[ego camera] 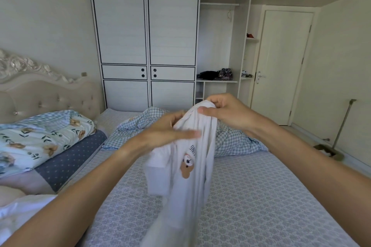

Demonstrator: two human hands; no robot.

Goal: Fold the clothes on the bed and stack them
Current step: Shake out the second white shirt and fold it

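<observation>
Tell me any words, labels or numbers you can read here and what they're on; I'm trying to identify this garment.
"ING": the only legible letters, dark print on the white garment just above its bear picture, seen sideways. The rest of the word is hidden in a fold, so the full text cannot be read.
Nothing else readable: none shows on the wardrobe, the door or the bedding.

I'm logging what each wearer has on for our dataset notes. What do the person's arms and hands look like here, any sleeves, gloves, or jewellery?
Both forearms are bare all the way to the frame edges, with no sleeves in view. The left hand and right hand wear no gloves. No rings, watch or bracelet show on the fingers or wrists. Motion blur softens the left hand's fingertips, so fine detail there cannot be told.
</observation>
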